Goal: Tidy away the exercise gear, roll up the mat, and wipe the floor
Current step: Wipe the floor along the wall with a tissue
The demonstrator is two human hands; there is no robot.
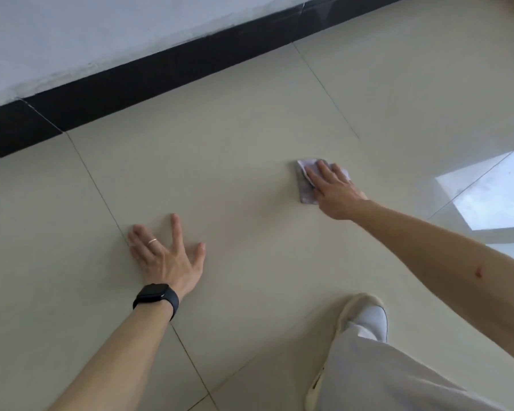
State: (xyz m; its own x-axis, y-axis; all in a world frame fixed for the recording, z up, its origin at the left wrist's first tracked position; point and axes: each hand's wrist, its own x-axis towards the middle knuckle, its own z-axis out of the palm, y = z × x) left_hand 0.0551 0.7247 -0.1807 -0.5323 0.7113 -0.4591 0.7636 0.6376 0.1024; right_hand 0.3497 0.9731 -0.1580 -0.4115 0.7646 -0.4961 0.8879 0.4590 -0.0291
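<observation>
My right hand (334, 191) lies flat on a small folded grey-lilac cloth (304, 185) and presses it onto the beige tiled floor (235, 161), arm stretched forward. My left hand (166, 253) rests palm down on the floor with fingers spread and holds nothing; a ring and a black watch are on it. No mat or exercise gear is in view.
A black skirting board (161, 69) runs diagonally along the white wall (86, 31) at the back. My bent leg in pale trousers and a white shoe (365, 318) is at the lower right. A bright window reflection (493, 191) shines on the tiles at right.
</observation>
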